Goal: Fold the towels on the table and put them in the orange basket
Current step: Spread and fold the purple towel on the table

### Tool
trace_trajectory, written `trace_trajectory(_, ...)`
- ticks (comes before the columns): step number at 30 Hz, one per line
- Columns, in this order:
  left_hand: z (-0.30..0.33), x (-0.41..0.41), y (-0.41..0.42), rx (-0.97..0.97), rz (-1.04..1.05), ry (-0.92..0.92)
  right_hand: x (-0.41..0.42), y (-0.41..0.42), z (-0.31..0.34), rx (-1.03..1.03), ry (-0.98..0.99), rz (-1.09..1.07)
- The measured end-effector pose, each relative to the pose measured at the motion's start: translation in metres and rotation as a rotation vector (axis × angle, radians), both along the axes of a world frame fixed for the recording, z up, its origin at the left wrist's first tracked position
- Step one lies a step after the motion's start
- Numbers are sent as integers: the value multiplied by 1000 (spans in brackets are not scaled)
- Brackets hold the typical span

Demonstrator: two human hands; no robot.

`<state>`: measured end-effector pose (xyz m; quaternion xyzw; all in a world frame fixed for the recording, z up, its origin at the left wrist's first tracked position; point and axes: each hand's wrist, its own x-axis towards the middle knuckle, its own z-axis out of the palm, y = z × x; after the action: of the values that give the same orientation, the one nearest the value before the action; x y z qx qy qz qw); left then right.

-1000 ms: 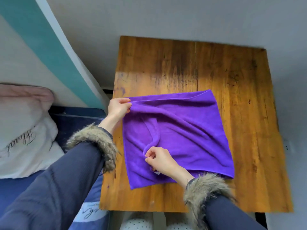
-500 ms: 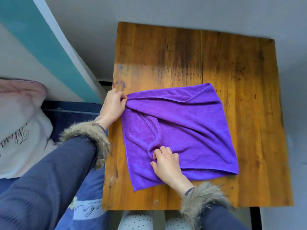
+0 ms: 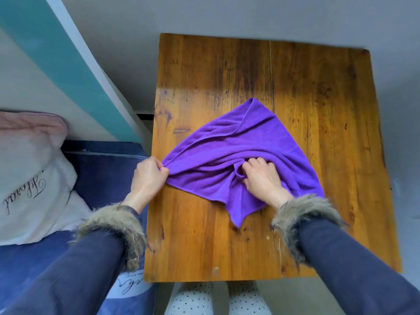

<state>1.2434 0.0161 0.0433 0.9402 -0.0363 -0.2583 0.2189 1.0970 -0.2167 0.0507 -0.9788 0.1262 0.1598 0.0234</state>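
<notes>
- One wooden table (image 3: 318, 155), seen from above, fills the centre and right of the view; its top is stained and scratched, with a seam running from the far edge toward the middle.
- Blue bedding (image 3: 106, 178) lies to the left of the table, with a white pillow (image 3: 34, 189) bearing cursive lettering on it.
- Two dark sleeves (image 3: 352, 264) with fur cuffs reach in from the near edge.
- Purple towel (image 3: 238, 144): rumpled and partly doubled over, resting on the middle of the table, one corner pointing away and one pointing toward the near edge.
- Right hand (image 3: 263, 178): fingers curled into a bunched ridge of cloth near the towel's middle, gripping it against the tabletop.
- Left hand (image 3: 147, 176): at the table's left edge, fingers and thumb pinching the towel's left corner, which is drawn taut.
</notes>
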Motion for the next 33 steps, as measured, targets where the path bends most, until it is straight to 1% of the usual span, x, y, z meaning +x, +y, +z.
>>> trace_trajectory(3, 1, -33, -5, -4, -36, 74, 5, -38, 1, -107, -52, -21)
trace_trajectory(6, 2, -58, -13, -3, -109, 115, -9, -54, 2, -185, -125, -66)
trace_trajectory(9, 3, -69, -16, 4, -136, 72, -43, -52, 0, -177, -224, -137)
trace_trajectory(12, 3, -73, -14, -62, -111, 44, -84, -42, 1, -131, -319, -166)
trace_trajectory(14, 6, -74, -12, -125, -43, 45, -109, -39, 0, -80, -356, -184)
trace_trajectory(18, 12, -72, -10, -215, 212, 84, -136, -42, 3, 16, -450, -256)
trace_trajectory(19, 11, -71, -9, -260, 268, 110, -139, -43, 5, 31, -477, -267)
trace_trajectory(22, 7, -68, -6, -485, 499, 233, -149, -46, 16, 82, -554, -313)
trace_trajectory(24, 4, -66, -4, -556, 571, 257, -157, -46, 20, 106, -588, -330)
trace_trajectory(27, 2, -72, -5, -509, 485, 231, -172, -40, 14, 140, -573, -319)
trace_trajectory(30, 2, -84, -7, -447, 329, 177, -181, -30, -1, 222, -521, -343)
trace_trajectory(31, 1, -88, -7, -415, 239, 141, -181, -27, -6, 246, -503, -349)
trace_trajectory(33, -2, -94, -3, -296, -5, 28, -180, -21, -13, 298, -452, -351)
